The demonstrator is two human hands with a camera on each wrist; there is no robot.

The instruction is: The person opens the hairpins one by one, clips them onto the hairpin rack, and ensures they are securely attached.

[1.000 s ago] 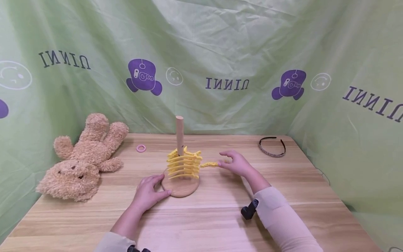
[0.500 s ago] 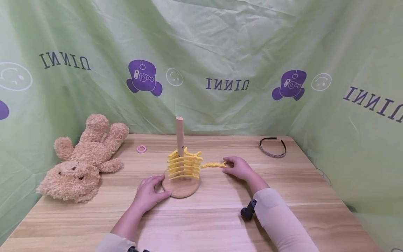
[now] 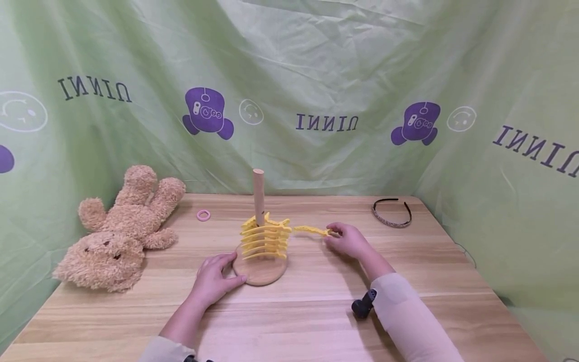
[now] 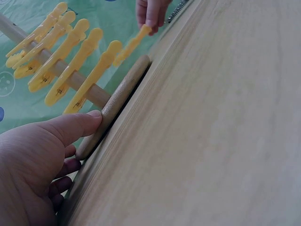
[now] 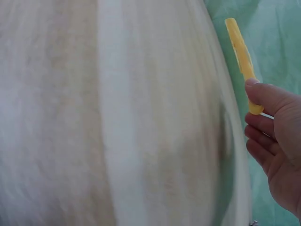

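Observation:
Around the round base (image 3: 267,276) of a wooden post stand, my left hand (image 3: 211,281) grips the near left edge, its thumb on the rim in the left wrist view. Several yellow hair clips (image 4: 77,66) are clamped one above another on the upright post (image 3: 259,196), whose top is bare. To the right of the stand my right hand (image 3: 350,241) pinches another yellow hair clip (image 5: 241,49) by one end, between thumb and fingers. That clip is off the table and points left toward the stacked clips, apart from them in the head view.
A plush bear (image 3: 131,226) lies on its back at the left of the wooden table (image 3: 271,327). A pink ring (image 3: 203,215) lies behind the left hand. At the back right is a dark headband (image 3: 391,221). Green cloth (image 3: 289,60) hangs around the table.
My right hand has taken hold of the loose yellow hair clip lying beside the stand, then lifted it and drawn it slightly right. The left hand and the stand have stayed in place.

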